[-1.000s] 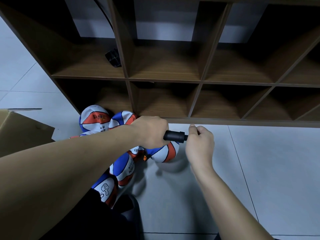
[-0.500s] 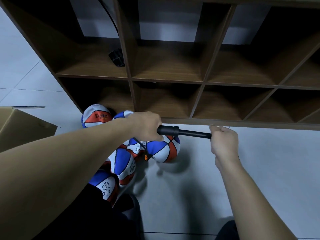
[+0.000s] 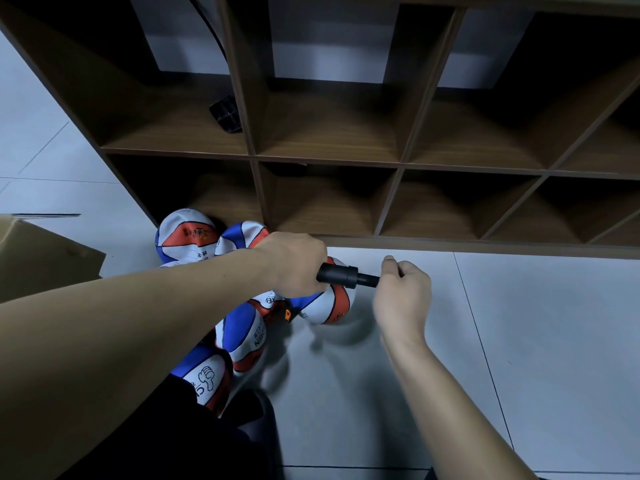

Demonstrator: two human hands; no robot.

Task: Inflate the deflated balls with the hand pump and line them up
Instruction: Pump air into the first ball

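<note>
Two bare hands work a black hand pump (image 3: 341,276) above a cluster of red, white and blue balls (image 3: 242,327) lying on the pale tiled floor (image 3: 519,358), just in front of the bottom row of a brown wooden cubby shelf (image 3: 329,157). Half a second ago the rod was drawn well out to the right; now the right hand (image 3: 403,296) has pushed back in, so only a short stub of rod shows between it and the barrel. That reads as the end of a compression stroke, sending air into a ball, probably the one just under the barrel (image 3: 329,303).

The left hand (image 3: 294,263) has its fingers curled tight around the barrel. The right hand's fingers are closed around the handle, which is hidden inside the fist.

The pump's long axis lies nearly level, running left to right, handle end pointing right. A brown cardboard box (image 3: 41,258) sits at far left.
</note>
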